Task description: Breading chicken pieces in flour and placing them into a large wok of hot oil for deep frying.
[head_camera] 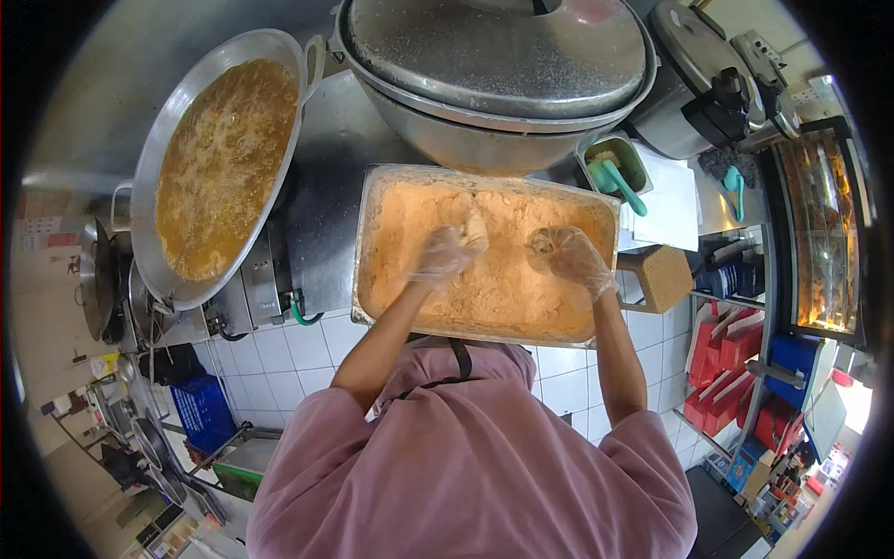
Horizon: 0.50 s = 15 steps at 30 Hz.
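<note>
A rectangular metal tray (pixel 489 341) full of orange-tinted breading flour (pixel 503 279) lies in front of me. My left hand (pixel 441 255), in a clear plastic glove and blurred by motion, grips a flour-coated piece of food (pixel 475 232) just above the flour. My right hand (pixel 569 257), gloved the same way, is low over the right half of the tray with its fingers curled. A greyish, caked patch shows at those fingertips; whether it is a held piece or flour stuck to the glove is unclear.
A wide wok of bubbling oil (pixel 227 168) stands at left. Behind the tray is a big lidded metal pot (pixel 496 77). To the right are a small metal container (pixel 646 171) with a teal-handled utensil (pixel 621 185), white paper (pixel 667 202), a woven-topped stool (pixel 663 279) and a lit display case (pixel 827 230).
</note>
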### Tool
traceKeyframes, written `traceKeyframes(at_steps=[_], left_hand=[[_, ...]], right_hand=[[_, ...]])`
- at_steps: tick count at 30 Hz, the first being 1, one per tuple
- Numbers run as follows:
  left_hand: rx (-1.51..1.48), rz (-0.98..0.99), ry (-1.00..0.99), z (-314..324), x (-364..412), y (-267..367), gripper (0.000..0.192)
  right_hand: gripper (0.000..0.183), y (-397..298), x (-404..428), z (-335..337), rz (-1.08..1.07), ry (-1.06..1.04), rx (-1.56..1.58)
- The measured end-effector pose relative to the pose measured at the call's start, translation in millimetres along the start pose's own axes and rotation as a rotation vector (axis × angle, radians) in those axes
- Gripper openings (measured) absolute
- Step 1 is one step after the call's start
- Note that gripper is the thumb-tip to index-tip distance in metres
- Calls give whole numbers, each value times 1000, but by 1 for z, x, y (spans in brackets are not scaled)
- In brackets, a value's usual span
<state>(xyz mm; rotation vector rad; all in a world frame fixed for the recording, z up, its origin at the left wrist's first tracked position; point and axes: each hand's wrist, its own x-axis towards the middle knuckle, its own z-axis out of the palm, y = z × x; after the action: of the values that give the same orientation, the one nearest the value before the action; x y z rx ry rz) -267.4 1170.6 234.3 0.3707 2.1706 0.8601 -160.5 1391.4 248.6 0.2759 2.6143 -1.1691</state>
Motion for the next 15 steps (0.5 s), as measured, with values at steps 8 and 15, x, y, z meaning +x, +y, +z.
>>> traceKeyframes(at_steps=[8,15], left_hand=[[75,150,8,-25,-24,-123,54],[345,-85,293,-21,-38,-99,51]], right_hand=[[39,-34,108,69,-266,-249,-70],[39,-23,220,138,112,-584,-287]])
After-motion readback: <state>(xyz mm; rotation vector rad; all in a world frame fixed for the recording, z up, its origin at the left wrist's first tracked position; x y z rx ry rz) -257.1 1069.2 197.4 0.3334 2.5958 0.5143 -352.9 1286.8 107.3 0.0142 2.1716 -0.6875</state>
